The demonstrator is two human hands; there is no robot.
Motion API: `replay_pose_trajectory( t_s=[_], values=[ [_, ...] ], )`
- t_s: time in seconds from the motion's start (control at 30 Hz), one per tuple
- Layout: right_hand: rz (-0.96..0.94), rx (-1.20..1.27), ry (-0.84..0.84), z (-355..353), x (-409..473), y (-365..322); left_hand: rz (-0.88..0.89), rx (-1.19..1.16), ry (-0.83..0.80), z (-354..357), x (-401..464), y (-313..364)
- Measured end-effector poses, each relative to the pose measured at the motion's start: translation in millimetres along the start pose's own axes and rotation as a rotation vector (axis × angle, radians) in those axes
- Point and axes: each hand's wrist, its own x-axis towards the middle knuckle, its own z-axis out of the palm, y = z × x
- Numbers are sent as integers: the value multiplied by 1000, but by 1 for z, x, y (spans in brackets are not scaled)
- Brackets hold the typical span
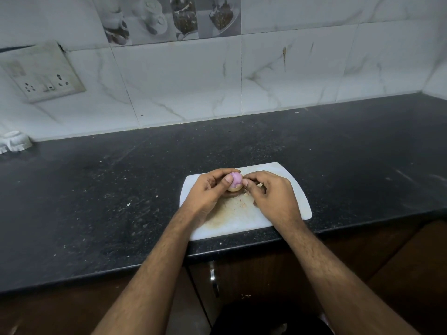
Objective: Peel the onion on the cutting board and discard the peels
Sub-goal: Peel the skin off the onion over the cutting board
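A small onion (235, 180), pale purple on top with tan skin still around its lower part, is held just above the white cutting board (285, 172). My left hand (208, 189) grips it from the left, thumb across its front. My right hand (271, 192) is at its right side, thumb and fingers curled and pinching at the skin. Small bits of peel (243, 205) and brownish stains lie on the board under the hands.
The board sits at the front edge of a black speckled counter (121, 189). A tiled wall with a socket plate (43, 76) rises behind. A white object (14, 141) stands at the far left. Wooden cabinet doors (399, 262) are below.
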Motion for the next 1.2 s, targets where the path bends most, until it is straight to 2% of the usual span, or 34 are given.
replay_pose_trajectory(
  t_s=[0.23, 0.6, 1.2],
  values=[
    [-32, -20, 19, 0, -2, -1, -20, -1, 5, 0, -1, 1],
    [51, 25, 59, 1, 0, 4, -17, 56, -25, 1, -3, 3],
    [-7, 33, 6, -1, -2, -2, -17, 72, 24, -4, 2, -3]
  ],
)
